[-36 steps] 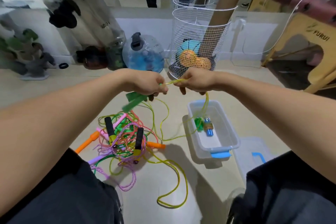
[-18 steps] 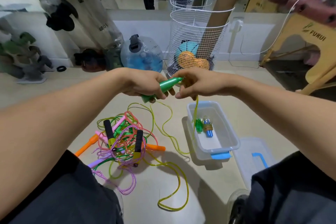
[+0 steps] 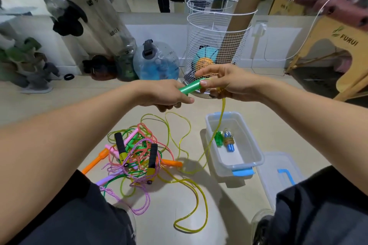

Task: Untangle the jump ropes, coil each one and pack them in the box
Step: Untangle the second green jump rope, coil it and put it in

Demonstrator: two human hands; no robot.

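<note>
The light wooden plywood stool [image 3: 336, 43] at the right bears the printed word "FURUI" beside a leaf logo. Markings on the clear plastic cylinders [image 3: 103, 26] are not legible.

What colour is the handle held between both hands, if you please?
Bright green handle, clearest in the head view.

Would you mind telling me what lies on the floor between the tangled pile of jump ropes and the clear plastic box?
In the head view, only loops of the translucent yellow rope cross that floor.
</note>
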